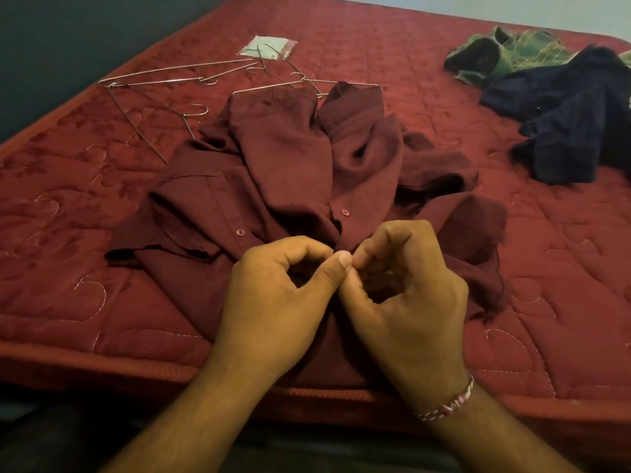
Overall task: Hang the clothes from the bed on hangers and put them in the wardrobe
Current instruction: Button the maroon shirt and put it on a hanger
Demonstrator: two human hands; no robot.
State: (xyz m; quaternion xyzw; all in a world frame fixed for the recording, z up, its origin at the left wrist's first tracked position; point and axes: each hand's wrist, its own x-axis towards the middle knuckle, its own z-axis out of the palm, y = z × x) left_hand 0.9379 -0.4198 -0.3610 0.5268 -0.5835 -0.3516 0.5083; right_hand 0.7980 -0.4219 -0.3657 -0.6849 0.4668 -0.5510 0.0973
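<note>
Two hands meet over the near hem of a maroon shirt [293, 186] lying crumpled on the mattress [444, 138]; left hand [276, 295] and right hand [406, 295] both curled, thumb and fingertips of each pinching the shirt's front edge where the two plackets come together, thumbs touching. Shirt's long axis runs away from the person: collar at the far end, hem at the near mattress edge, buttons showing along the placket. A wire hanger [300, 84] sits at the collar, its bar partly under the cloth. Loose wire hangers [153, 97] lie in a tangle on the far left, just beside the shirt's shoulder. A small pale packet [269, 47] lies beyond them. Far right: a dark navy garment [566, 121] heaped, touching a green patterned garment [505, 52] behind it, both well apart from the shirt. A braided pink-and-white bracelet [450, 401] on the right wrist. Surface is a red quilted mattress with floral stitching and piped edge; dark floor left, pale wall at top right
</note>
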